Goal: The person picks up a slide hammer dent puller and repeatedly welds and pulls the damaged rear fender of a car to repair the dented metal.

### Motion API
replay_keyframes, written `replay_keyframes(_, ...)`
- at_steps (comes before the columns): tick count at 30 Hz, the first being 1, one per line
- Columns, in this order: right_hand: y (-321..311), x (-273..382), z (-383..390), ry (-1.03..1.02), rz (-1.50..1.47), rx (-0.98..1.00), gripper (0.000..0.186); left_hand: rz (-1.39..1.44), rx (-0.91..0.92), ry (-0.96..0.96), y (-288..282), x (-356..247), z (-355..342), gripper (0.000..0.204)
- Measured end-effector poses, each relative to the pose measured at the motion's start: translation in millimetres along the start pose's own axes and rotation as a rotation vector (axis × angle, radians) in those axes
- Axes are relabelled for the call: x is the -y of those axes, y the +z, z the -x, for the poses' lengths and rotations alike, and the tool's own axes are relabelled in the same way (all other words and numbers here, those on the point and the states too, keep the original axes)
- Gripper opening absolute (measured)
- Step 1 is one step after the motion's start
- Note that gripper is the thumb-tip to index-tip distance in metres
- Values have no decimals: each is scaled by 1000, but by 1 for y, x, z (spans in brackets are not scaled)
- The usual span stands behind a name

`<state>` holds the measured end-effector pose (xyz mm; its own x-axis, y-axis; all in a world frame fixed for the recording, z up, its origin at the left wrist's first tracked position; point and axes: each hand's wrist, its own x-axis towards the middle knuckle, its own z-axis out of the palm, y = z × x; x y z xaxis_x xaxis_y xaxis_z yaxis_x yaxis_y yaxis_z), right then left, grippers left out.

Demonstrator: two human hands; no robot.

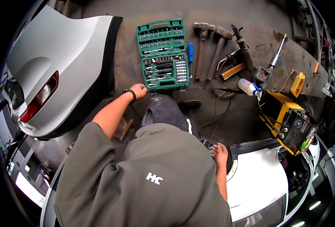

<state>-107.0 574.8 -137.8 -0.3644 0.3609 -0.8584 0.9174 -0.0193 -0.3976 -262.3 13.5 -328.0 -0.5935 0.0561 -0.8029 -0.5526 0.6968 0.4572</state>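
Observation:
An open green socket set case (163, 54) lies on the metal workbench, its rows of sockets, bits and dark-handled drivers showing. My left hand (139, 92), with a dark band on its wrist, is at the case's near left corner. Its fingers are curled against that corner, and their undersides are hidden. My right hand (220, 153) hangs low by my right side, fingers loosely apart and nothing seen in them. Close to it is a dark round part with a pale rim (231, 166), beside a white car. A blue-handled screwdriver (191, 52) lies just right of the case.
Right of the case lie two hammers (201, 53) and a heavy metal rod tool (243, 47). A white spray bottle (247, 87) is at the bench's near edge. A silver bumper (67, 64) with a red lamp fills the left. A yellow machine (288, 121) stands right; cables trail below.

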Motion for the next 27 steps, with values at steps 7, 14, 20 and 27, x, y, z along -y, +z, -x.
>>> replay_keyframes(7, 9, 5, -9, 17, 116, 60, 29, 162, -90, 63, 1, -32, -1, 34)
replay_keyframes(14, 17, 2, -18, 1, 118, 61, 30, 139, -77, 56, 6, -23, -10, 34)
replay_keyframes(20, 8, -1, -19, -10, 127, 56, 29, 105, -73, 55, 25, 18, -25, 34)
replay_keyframes(27, 3, -20, -16, -46, 65, 28, 28, 260, 57, -31, 24, -13, -39, 31)
